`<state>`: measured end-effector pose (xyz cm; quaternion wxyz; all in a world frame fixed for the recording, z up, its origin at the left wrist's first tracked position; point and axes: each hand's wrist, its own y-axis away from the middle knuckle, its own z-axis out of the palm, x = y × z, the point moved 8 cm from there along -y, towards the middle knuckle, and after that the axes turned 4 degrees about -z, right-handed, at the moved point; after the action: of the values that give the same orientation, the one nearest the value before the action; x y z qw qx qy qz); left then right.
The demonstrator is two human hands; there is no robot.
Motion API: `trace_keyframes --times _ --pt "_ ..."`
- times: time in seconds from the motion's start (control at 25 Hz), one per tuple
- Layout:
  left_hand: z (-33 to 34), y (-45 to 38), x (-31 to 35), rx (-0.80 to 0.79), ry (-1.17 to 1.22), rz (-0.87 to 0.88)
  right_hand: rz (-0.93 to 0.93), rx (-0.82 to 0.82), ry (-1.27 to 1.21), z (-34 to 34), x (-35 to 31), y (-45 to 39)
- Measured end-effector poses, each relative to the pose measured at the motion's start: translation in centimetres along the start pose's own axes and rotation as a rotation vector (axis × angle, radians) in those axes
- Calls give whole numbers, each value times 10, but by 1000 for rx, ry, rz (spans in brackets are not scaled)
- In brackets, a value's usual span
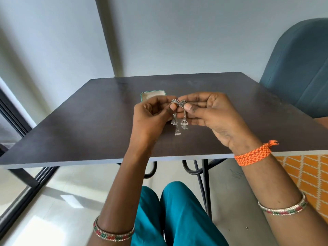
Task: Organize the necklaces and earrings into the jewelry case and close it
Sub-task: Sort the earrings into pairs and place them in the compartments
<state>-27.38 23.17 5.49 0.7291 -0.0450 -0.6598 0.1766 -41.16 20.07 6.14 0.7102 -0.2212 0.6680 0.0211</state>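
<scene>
Two silver dangling earrings hang side by side above the dark table (88, 121). My left hand (152, 116) pinches the top of the left earring (174, 119) between thumb and fingers. My right hand (213, 116) pinches the top of the right earring (183, 118) the same way. Their chains and small bell drops hang free below my fingers. Behind my hands lies the open jewelry case (152, 95), green-rimmed with a pale lining; my left hand hides most of it. No necklace shows.
A teal chair (298, 68) stands at the table's far right corner. The table's near edge (71, 163) runs across the frame above my lap. Grey walls close the back. An orange patterned fabric (305, 176) lies at the right, below the table edge.
</scene>
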Motion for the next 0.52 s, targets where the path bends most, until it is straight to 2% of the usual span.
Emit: trace_keyframes --times 0.2,0.36,0.52 --pt "-27 -3 -19 74 46 -64 39 -66 16 23 18 -16" --pt "-59 -19 -39 184 32 -167 -4 44 75 31 28 -48" --pt "-83 -43 -44 243 -27 -162 3 75 114 46 47 -88"
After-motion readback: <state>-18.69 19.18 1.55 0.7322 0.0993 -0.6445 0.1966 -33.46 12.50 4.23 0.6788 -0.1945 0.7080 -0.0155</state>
